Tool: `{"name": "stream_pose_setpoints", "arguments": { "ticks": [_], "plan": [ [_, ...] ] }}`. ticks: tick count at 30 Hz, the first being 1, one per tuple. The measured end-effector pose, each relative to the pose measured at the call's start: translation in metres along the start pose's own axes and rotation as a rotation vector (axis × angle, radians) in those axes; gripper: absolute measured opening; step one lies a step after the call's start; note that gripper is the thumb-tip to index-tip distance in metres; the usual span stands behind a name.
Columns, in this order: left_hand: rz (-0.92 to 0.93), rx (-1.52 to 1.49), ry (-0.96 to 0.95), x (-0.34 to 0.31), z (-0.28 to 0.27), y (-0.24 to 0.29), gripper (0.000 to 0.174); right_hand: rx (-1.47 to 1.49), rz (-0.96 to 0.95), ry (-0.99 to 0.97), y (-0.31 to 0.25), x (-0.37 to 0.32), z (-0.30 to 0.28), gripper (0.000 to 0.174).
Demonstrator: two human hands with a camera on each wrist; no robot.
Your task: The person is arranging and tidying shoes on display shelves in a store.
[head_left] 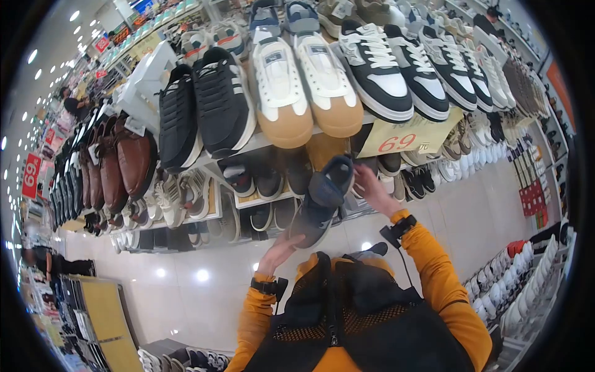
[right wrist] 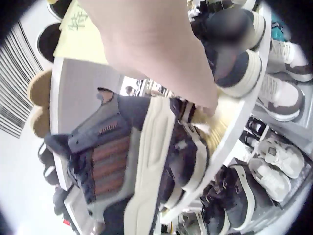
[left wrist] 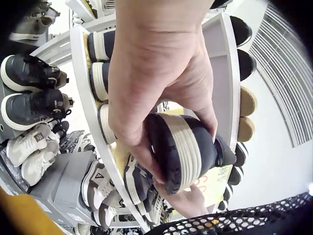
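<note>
A dark navy shoe (head_left: 323,201) with a strap is tilted in front of the shelf, its toe low and its opening up. My left hand (head_left: 282,251) grips the toe end; in the left wrist view that hand (left wrist: 161,73) has thumb and fingers on both sides of the shoe (left wrist: 183,147) and its cream sole. My right hand (head_left: 375,192) is beside the heel, fingers extended. The right wrist view gives the shoe's side (right wrist: 112,161), with brownish stripes and a thick pale sole, below my right hand (right wrist: 156,54); whether the fingertips touch it is unclear.
Paired shoes line the upper shelf (head_left: 248,146), including white ones with tan toes (head_left: 285,124). A yellow price sign (head_left: 406,133) hangs at its edge. More shoes fill the lower shelves, and a rack of pale shoes (head_left: 527,279) stands at right. Tiled floor (head_left: 186,266) lies below.
</note>
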State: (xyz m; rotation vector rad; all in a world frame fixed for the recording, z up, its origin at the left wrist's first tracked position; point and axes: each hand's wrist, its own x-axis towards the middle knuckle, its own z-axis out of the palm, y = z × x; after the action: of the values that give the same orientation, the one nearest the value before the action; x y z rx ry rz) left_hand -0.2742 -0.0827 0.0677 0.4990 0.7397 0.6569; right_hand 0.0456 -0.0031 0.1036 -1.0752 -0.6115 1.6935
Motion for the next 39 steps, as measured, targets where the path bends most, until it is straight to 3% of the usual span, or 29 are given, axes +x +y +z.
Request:
{"name": "stream_pose_setpoints", "arguments": {
  "ticks": [2,3,4,7,12,14,18,22,25,30,32,39],
  "plan": [
    [0.095,0.010,0.086,-0.003,-0.004,-0.007,0.062,-0.086,0.163,-0.019,0.051,0.022,-0.026,0.053],
    [0.106,0.003,0.102,-0.004,-0.004,-0.008,0.062,-0.266,0.217,-0.275,0.055,0.021,-0.021,0.048],
    [0.139,-0.049,0.130,-0.004,-0.005,-0.009,0.062,-0.269,0.225,-0.292,0.062,0.024,-0.011,0.048],
    [0.189,-0.096,0.213,-0.012,-0.005,-0.015,0.063,-0.323,0.380,-0.267,0.091,0.045,0.016,0.046],
    [0.308,-0.073,0.254,-0.032,-0.015,-0.033,0.069,-0.172,0.408,-0.225,0.102,0.075,0.042,0.054],
    [0.369,-0.115,0.311,-0.046,-0.022,-0.043,0.067,-0.150,0.445,-0.334,0.106,0.079,0.044,0.053],
    [0.418,-0.070,0.371,-0.075,-0.032,-0.052,0.067,-0.066,0.527,-0.143,0.120,0.100,0.047,0.052],
    [0.414,-0.034,0.414,-0.081,-0.042,-0.052,0.067,-0.101,0.506,-0.114,0.116,0.096,0.049,0.059],
    [0.399,-0.042,0.366,-0.071,-0.042,-0.047,0.066,-0.065,0.372,-0.081,0.106,0.073,0.041,0.067],
    [0.347,-0.086,0.282,-0.046,-0.023,-0.025,0.065,-0.070,0.361,-0.029,0.107,0.033,-0.018,0.063],
    [0.312,-0.075,0.251,-0.029,-0.025,-0.023,0.066,0.019,0.344,0.025,0.119,0.007,-0.038,0.047],
    [0.220,-0.006,0.239,0.043,0.000,-0.001,0.060,0.088,0.242,0.092,0.112,-0.019,-0.042,0.057]
  ]
}}
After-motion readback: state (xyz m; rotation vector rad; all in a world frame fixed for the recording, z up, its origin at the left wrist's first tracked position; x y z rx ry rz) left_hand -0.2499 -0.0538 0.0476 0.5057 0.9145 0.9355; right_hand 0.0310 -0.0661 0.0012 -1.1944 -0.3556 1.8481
